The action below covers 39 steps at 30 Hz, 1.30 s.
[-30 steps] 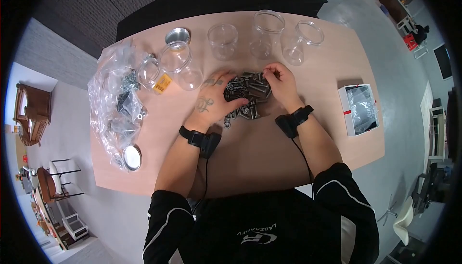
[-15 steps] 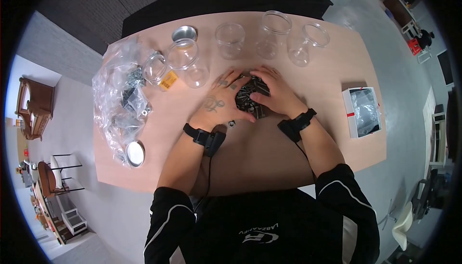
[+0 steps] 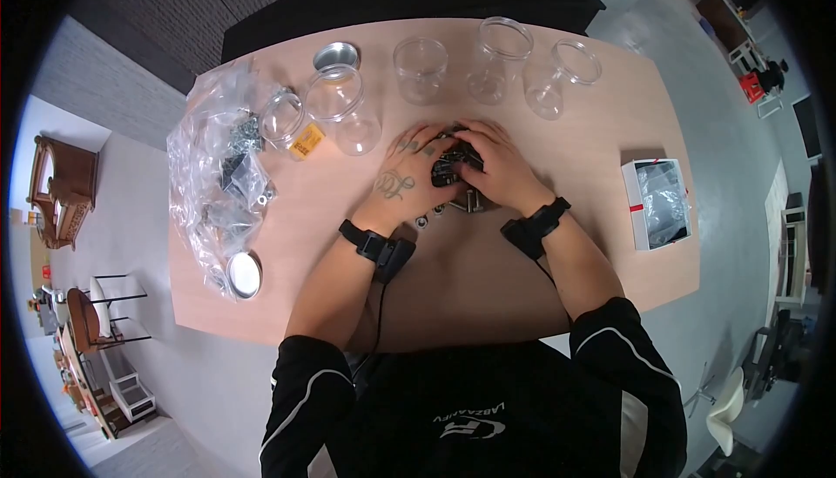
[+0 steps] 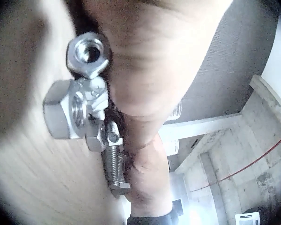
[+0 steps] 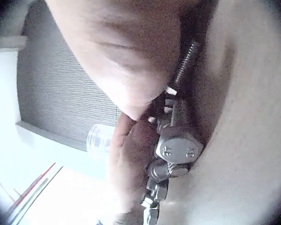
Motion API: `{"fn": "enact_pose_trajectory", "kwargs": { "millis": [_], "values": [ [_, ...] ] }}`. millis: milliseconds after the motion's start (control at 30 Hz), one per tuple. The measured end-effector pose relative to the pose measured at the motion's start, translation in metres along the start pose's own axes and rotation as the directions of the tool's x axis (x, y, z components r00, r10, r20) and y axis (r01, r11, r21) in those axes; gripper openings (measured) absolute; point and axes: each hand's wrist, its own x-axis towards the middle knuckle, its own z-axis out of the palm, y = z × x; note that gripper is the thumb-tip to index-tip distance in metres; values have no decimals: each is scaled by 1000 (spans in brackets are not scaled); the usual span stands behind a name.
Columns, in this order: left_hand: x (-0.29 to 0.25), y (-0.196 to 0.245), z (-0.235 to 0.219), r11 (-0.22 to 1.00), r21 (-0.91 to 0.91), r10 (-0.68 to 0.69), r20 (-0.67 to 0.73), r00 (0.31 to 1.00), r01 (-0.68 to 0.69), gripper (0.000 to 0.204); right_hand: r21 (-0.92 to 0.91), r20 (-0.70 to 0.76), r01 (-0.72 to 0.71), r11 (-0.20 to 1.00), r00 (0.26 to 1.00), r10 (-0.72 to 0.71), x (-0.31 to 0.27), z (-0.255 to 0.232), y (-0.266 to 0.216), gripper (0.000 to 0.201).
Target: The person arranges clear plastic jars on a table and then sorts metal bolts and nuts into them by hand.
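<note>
A pile of dark metal bolts and nuts (image 3: 455,167) lies on the table between the two hands. The left hand (image 3: 407,173) rests around its left side, the right hand (image 3: 502,169) around its right, fingertips close together at the far edge. Both hands have relaxed, slightly bent fingers cupped about the pile. In the left wrist view, hex nuts (image 4: 64,110) and a threaded bolt (image 4: 113,164) lie beside the left hand (image 4: 145,61). The right wrist view has a large hex bolt head (image 5: 179,149) below the right hand (image 5: 122,56). The far side of the pile is hidden.
Clear jars (image 3: 420,73) stand along the table's far side, near a metal lid (image 3: 336,57). At left lie plastic bags (image 3: 205,156) of hardware, a yellow label (image 3: 306,141) and a round lid (image 3: 244,275). A white box (image 3: 659,204) holding clear plastic sits at right.
Over the last second the right hand has opened from bent fingers and come down around the pile. Both hands have drawn closer together, and the pile between them looks narrower.
</note>
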Motion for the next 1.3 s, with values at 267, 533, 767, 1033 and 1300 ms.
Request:
{"fn": "enact_pose_trajectory", "kwargs": {
  "millis": [267, 533, 767, 1033, 1300],
  "values": [
    [0, -3, 2, 999, -38, 4, -25, 1000, -5, 58, 19, -39, -30, 999, 999, 30, 2, 0, -2, 44],
    [2, -6, 10, 999, -38, -27, -71, 997, 24, 47, 40, -90, -59, 997, 994, 62, 1, 3, 1, 44],
    [0, -8, 11, 996, -77, -51, -120, 991, 42, 37, 78, -71, -97, 992, 992, 102, 2, -2, -4, 42],
    [-2, -17, 11, 972, -235, -68, -195, 979, 20, 31, -155, 76, -4, 988, 997, 16, -4, -8, -19, 94],
    [-5, -12, -31, 851, -509, -121, 53, 991, 131, 80, -218, 237, -41, 975, 967, 94, -9, -22, -28, 116]
  ]
}}
